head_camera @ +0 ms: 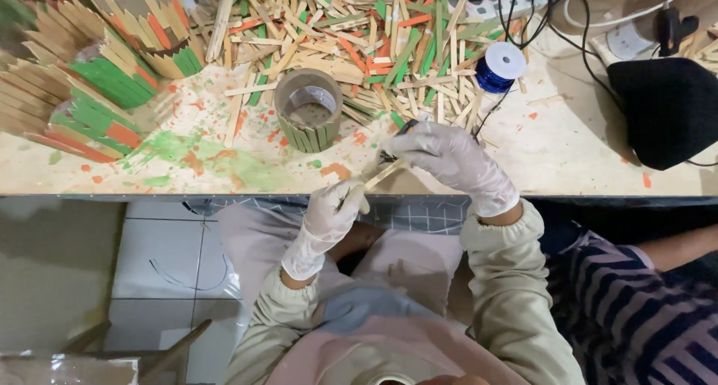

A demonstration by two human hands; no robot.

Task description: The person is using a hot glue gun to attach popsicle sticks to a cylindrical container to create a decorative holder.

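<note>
Stick [383, 174] — pinched by left hand [333, 211] | right hand [449, 157] grips dark tool [389, 156] — wrists bent inward

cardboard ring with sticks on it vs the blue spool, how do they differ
The cardboard ring is brown, wide and hollow, with green sticks lining part of its outer wall; the blue spool is smaller, with a white top and dark thread. The ring stands nearer the gloved hands. Both stand upright on the paint-spattered table.

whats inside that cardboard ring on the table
The cardboard ring looks hollow, with only the paint-spattered table showing through its middle. Green sticks cover its near outer wall, and its near inner wall is hidden.
</note>
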